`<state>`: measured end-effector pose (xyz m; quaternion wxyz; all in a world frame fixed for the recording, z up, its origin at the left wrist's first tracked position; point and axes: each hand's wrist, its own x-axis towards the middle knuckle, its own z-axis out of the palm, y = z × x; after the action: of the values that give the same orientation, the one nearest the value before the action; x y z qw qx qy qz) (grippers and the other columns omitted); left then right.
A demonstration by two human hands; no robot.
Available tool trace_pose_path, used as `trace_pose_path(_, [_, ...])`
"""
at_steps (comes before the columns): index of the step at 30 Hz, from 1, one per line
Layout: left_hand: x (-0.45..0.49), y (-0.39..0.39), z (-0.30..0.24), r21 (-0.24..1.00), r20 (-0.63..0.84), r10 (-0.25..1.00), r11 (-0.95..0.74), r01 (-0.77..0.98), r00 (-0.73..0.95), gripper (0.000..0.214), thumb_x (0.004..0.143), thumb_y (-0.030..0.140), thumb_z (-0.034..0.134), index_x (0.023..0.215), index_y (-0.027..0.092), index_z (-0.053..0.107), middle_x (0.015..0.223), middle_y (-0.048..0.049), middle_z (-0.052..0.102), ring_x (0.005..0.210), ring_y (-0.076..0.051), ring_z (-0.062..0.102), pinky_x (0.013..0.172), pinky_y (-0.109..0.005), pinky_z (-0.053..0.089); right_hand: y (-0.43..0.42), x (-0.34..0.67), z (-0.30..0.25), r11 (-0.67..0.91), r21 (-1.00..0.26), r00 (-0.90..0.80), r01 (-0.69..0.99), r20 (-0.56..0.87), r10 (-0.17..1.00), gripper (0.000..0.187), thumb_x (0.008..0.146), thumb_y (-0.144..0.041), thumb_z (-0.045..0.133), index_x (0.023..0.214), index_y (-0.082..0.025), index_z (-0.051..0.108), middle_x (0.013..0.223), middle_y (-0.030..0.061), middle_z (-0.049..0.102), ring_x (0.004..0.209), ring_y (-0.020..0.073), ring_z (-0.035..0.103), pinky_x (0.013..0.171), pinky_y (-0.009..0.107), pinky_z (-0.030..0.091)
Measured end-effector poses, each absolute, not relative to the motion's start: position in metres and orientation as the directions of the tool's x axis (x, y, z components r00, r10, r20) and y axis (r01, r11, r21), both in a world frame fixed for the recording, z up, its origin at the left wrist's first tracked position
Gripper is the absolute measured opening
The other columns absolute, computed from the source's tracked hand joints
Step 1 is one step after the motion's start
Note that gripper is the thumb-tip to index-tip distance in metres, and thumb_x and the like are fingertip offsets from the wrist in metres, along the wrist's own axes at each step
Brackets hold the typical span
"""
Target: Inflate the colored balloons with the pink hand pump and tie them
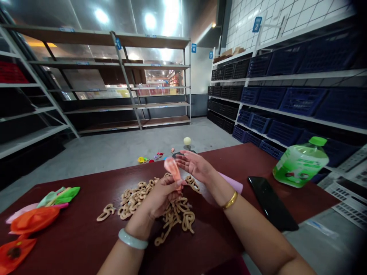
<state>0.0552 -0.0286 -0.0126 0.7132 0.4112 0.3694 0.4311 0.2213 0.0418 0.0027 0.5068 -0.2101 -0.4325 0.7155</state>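
My left hand (160, 196) is closed round the neck of a limp pink-orange balloon (172, 169), which stands up above my fist. My right hand (195, 165) hovers just to the right of the balloon, palm up, fingers spread and holding nothing. Both hands are over a heap of tan plastic clips (160, 206) scattered on the dark red table (71, 233). A pale green bangle is on my left wrist and a gold bangle on my right.
Flat orange, green and pink balloons (37, 214) lie at the table's left end. A black phone (271, 204) and a tilted green bottle (301, 162) sit on the right. An inflated yellow balloon (187, 141) and coloured scraps lie on the floor beyond. Shelving with blue crates lines the right.
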Motion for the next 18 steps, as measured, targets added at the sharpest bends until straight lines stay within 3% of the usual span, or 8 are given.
trace_pose_path(2, [0.048,-0.027,-0.006,0.854,-0.096,0.956,0.222,-0.470,0.275,0.015,0.076,0.024,0.076,0.085,0.014,0.071,0.080,-0.0040,0.065,0.067,-0.010,0.061,0.065,-0.020,0.052,0.043,0.229,0.005,-0.041,-0.915,-0.367,-0.400,0.120,0.922,0.040,0.078,-0.038,0.069,0.113,-0.022,0.057,0.113,0.0064,0.065,0.094,0.0179,0.065,0.083,0.033,0.052])
trace_pose_path(4, [0.038,-0.020,-0.002,0.796,-0.045,0.990,0.118,-0.593,0.137,0.009,0.080,0.021,0.071,0.086,0.014,0.069,0.084,-0.0042,0.066,0.072,-0.012,0.064,0.068,-0.023,0.055,0.044,0.247,0.010,0.099,-0.995,-0.317,-0.003,0.095,0.944,0.043,0.078,-0.044,0.067,0.116,-0.023,0.057,0.117,0.0077,0.064,0.094,0.0208,0.066,0.078,0.034,0.052])
trace_pose_path(5, [0.033,-0.016,0.000,0.770,-0.045,0.997,0.073,-0.634,0.060,0.006,0.083,0.019,0.067,0.086,0.013,0.068,0.086,-0.0051,0.067,0.073,-0.013,0.065,0.068,-0.024,0.056,0.045,0.258,0.013,0.179,-0.944,-0.296,0.277,0.094,0.951,0.042,0.077,-0.045,0.068,0.111,-0.022,0.061,0.114,0.0081,0.066,0.096,0.0222,0.065,0.078,0.033,0.050])
trace_pose_path(7, [0.023,-0.008,0.000,0.732,-0.089,0.992,0.008,-0.682,-0.084,0.008,0.087,0.015,0.060,0.085,0.012,0.067,0.086,-0.0071,0.069,0.073,-0.014,0.067,0.068,-0.025,0.057,0.045,0.283,0.019,0.242,-0.614,-0.273,0.752,0.043,0.961,0.042,0.067,-0.050,0.074,0.096,-0.020,0.068,0.107,0.0095,0.069,0.099,0.0277,0.063,0.080,0.035,0.047])
trace_pose_path(8, [0.019,-0.004,-0.001,0.717,-0.114,0.984,-0.016,-0.697,-0.140,0.011,0.088,0.014,0.057,0.086,0.011,0.067,0.084,-0.0078,0.069,0.072,-0.014,0.068,0.067,-0.026,0.058,0.045,0.294,0.021,0.205,-0.443,-0.242,0.873,-0.029,0.970,0.046,0.064,-0.052,0.076,0.095,-0.019,0.069,0.104,0.0109,0.070,0.098,0.0299,0.063,0.079,0.036,0.047])
trace_pose_path(10, [0.012,0.001,-0.003,0.689,-0.144,0.967,-0.056,-0.723,-0.212,0.015,0.091,0.012,0.052,0.086,0.011,0.066,0.080,-0.0077,0.069,0.069,-0.014,0.068,0.066,-0.026,0.058,0.045,0.309,0.020,0.140,-0.215,-0.182,0.967,-0.189,0.965,0.053,0.059,-0.054,0.078,0.098,-0.019,0.070,0.104,0.0120,0.071,0.094,0.0314,0.065,0.073,0.036,0.046])
trace_pose_path(13, [0.007,0.004,-0.006,0.661,-0.131,0.956,-0.115,-0.742,-0.264,0.017,0.092,0.013,0.050,0.087,0.010,0.066,0.076,-0.0061,0.069,0.065,-0.013,0.067,0.065,-0.026,0.059,0.047,0.316,0.013,0.103,-0.096,-0.127,0.990,-0.300,0.945,0.055,0.057,-0.053,0.079,0.099,-0.019,0.071,0.105,0.0126,0.071,0.090,0.0312,0.067,0.067,0.034,0.046])
trace_pose_path(18, [0.003,0.003,-0.008,0.598,-0.126,0.950,-0.156,-0.786,-0.285,0.017,0.093,0.013,0.050,0.086,0.011,0.065,0.076,-0.0047,0.068,0.063,-0.012,0.066,0.063,-0.025,0.059,0.046,0.294,0.011,0.136,-0.093,-0.148,0.986,-0.142,0.979,0.047,0.073,-0.048,0.066,0.111,-0.021,0.064,0.114,0.0123,0.068,0.100,0.0305,0.064,0.073,0.034,0.045])
